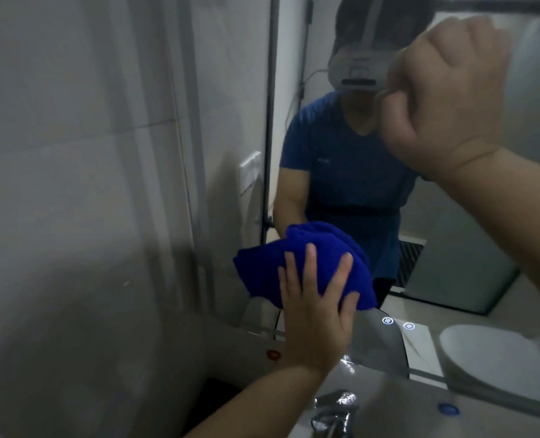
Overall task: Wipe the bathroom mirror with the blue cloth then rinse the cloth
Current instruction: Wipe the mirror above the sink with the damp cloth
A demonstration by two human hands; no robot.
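At mirror's (445, 235) lower left edge, pressed cloth (319, 263) flat under straight-fingered left hand (316, 317); held right hand (445, 99) fisted high by the glass, seemingly empty. Risked cloth slipping toward tap (335, 409) if pressure slackened.

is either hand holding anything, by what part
Left hand presses the lower right of the blue cloth against the mirror, fingers straight; right hand is fisted, contents unclear.

Flat left grip (316, 308), fisted right grip (445, 99)
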